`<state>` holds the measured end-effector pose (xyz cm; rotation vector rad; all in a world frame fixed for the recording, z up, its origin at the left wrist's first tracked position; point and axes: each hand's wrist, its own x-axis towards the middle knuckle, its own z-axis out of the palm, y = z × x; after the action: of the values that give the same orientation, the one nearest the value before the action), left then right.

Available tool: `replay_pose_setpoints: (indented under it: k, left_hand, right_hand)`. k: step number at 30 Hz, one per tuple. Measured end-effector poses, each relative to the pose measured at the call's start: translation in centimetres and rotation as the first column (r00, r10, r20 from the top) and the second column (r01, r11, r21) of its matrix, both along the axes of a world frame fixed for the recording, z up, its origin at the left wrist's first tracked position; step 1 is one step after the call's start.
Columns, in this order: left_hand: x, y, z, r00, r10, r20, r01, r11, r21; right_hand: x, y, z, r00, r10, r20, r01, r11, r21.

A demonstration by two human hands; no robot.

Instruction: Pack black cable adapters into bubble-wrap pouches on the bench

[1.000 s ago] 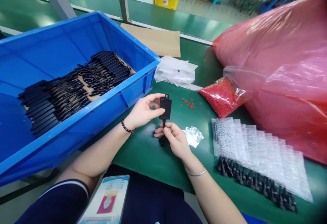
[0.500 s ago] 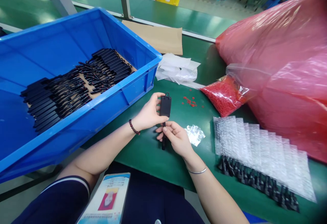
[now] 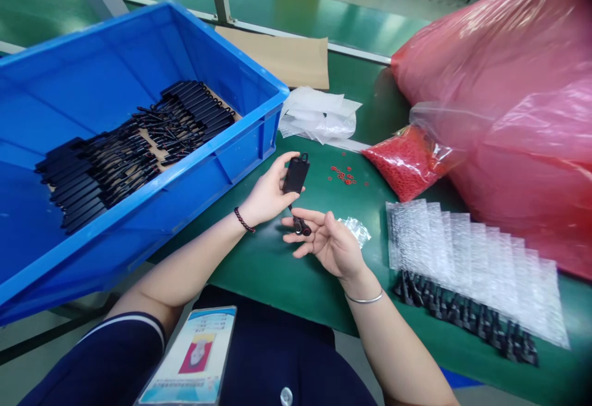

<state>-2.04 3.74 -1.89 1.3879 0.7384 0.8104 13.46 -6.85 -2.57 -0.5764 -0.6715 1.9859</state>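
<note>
My left hand [image 3: 267, 195] grips a black plastic part [image 3: 296, 174] by its flat rectangular body, tilted, with its thin stem pointing down toward my right hand. My right hand [image 3: 329, 239] lies palm up just below, fingers spread, and the stem's round end [image 3: 302, 227] rests on its fingers. A few loose red rings [image 3: 343, 174] lie on the green table beyond the part. A small crumpled clear bag [image 3: 355, 229] sits beside my right hand.
A blue crate [image 3: 139, 165] with several black parts stands at the left. A clear bag of red rings [image 3: 407, 159] and a big red plastic sack [image 3: 509, 103] lie at the right. Bubble-wrap sleeves [image 3: 467, 258] over black parts line the right front. Cardboard [image 3: 282, 57] and white bags [image 3: 319, 116] lie behind.
My right hand has let go of the stem and turned palm up with fingers spread. My left hand has tilted the black part.
</note>
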Motion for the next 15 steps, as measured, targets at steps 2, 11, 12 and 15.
replay_pose_setpoints:
  k: [2, 11, 12, 15]
  left_hand:
    - [0.1, -0.1, 0.0, 1.0, -0.011, -0.017, 0.012, 1.0, 0.021]
    - [0.0, 0.0, 1.0, 0.958, -0.087, 0.273, 0.124, 0.985, -0.121]
    - [0.0, 0.0, 1.1, 0.954, -0.091, 0.287, 0.134, 0.982, -0.134]
    - [0.0, -0.1, 1.4, 0.95, -0.098, 0.297, 0.15, 0.976, -0.16]
  right_hand:
    - [0.0, 0.0, 0.0, 1.0, -0.018, 0.004, 0.018, 1.0, 0.004]
    - [-0.6, -0.2, -0.2, 0.907, -0.077, 0.415, 0.087, 0.996, -0.003]
    - [-0.7, -0.2, -0.4, 0.901, -0.082, 0.425, 0.09, 0.996, 0.0]
    - [-0.8, -0.1, -0.6, 0.898, -0.094, 0.43, 0.097, 0.995, 0.015]
